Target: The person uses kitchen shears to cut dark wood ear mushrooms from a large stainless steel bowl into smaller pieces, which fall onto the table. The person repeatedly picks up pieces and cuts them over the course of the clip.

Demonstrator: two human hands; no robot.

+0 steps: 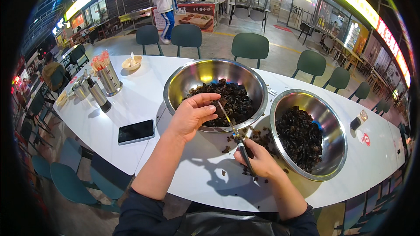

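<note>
My right hand (257, 159) grips the black handles of a pair of scissors (237, 134), whose blades point up and left towards my left hand. My left hand (197, 113) is over the near left rim of a large steel bowl (174, 100), its thumb and forefinger close together around what looks like a small dark piece of wood ear fungus (223, 101), close to the blade tips. Dark wood ear fungus (238, 95) lies in this bowl. A second steel bowl (334, 150) on the right holds more of it (298, 137). Brown scraps (259, 136) lie between the bowls.
A phone (136, 131) lies left on the white table (190, 183). Beyond it stand a steel chopstick holder (109, 78), a dark-based bottle (98, 95) and a small bowl with a spoon (132, 63). A glass shaker (358, 120) is far right. Green chairs surround the table; a person walks beyond.
</note>
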